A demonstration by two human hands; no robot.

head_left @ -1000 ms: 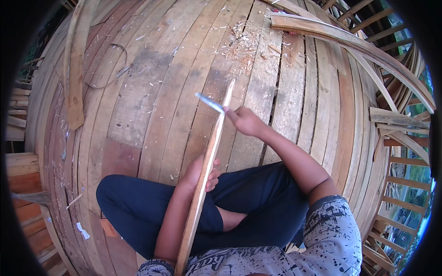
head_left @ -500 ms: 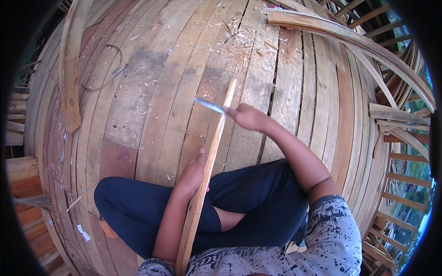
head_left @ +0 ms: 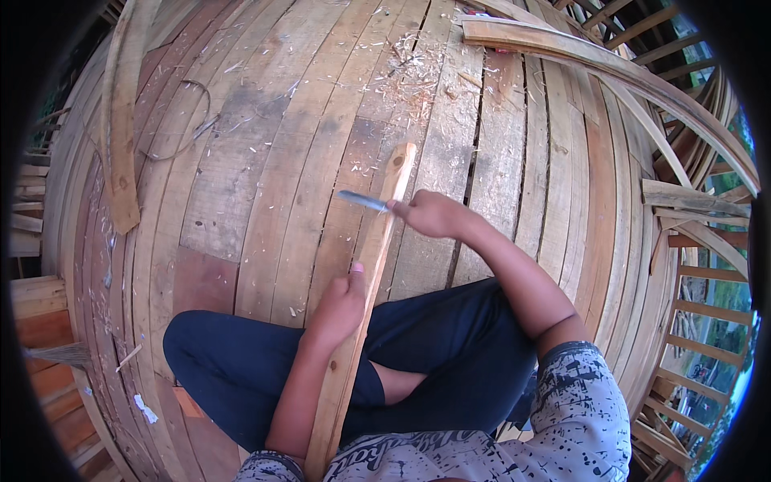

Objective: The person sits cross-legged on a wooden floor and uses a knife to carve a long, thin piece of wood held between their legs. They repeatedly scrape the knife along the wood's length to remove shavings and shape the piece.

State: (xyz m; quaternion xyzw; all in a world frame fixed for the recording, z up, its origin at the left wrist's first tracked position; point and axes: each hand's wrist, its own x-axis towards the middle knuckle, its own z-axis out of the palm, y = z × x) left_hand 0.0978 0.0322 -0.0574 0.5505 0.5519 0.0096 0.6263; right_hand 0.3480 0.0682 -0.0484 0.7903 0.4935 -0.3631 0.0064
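A long, narrow wooden plank point(head_left: 371, 265) slants from against my body, across my crossed legs, out over the floor. My left hand point(head_left: 340, 308) is closed around it near my lap, thumb along its upper face. Farther up, my right hand point(head_left: 430, 214) grips a knife point(head_left: 363, 199), whose blade lies across the plank and points left. The handle is hidden inside my fist. At the far end of the plank, a dark knot point(head_left: 397, 161) shows on the face beside a pale edge.
Curled wood shavings point(head_left: 414, 84) are scattered on the plank floor point(head_left: 217, 201) ahead of me. Long boards lie at the left point(head_left: 123, 136) and across the upper right point(head_left: 554, 44). A thin looped strip point(head_left: 210, 100) rests at the upper left. Slatted railing point(head_left: 711, 315) stands along the right.
The plank has rolled so more of its broad face shows. My right hand and the knife have come slightly nearer to me along it. My left hand keeps its hold.
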